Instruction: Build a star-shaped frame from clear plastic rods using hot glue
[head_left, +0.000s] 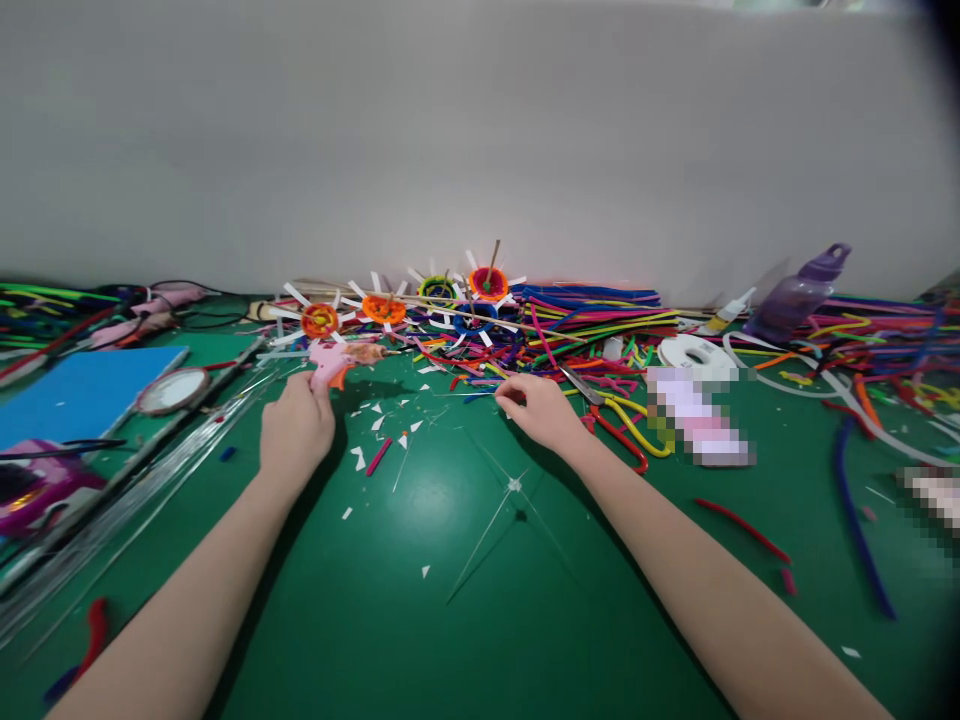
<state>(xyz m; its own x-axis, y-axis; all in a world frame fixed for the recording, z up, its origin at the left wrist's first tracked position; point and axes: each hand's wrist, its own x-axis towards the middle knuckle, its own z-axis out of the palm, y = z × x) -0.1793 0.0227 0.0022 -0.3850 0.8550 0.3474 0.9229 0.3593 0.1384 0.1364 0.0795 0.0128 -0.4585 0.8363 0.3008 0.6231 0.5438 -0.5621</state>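
Observation:
My left hand (298,425) is closed around the grip of a pink hot glue gun (339,359), whose nozzle points right over the green table (420,620). My right hand (536,408) pinches the end of a thin clear strip (469,394) that runs left toward the gun's tip. A star of crossed clear strips (514,486) lies on the table just below my right wrist. Small white paper scraps (375,425) are scattered between my hands.
Several woven pipe-cleaner discs with white spokes (384,309) line the wall. A heap of coloured pipe cleaners (600,325) lies behind my right hand, with scissors (581,385), a white tape roll (690,353) and a purple bottle (799,295). A blue sheet (75,390) and clear strips lie left.

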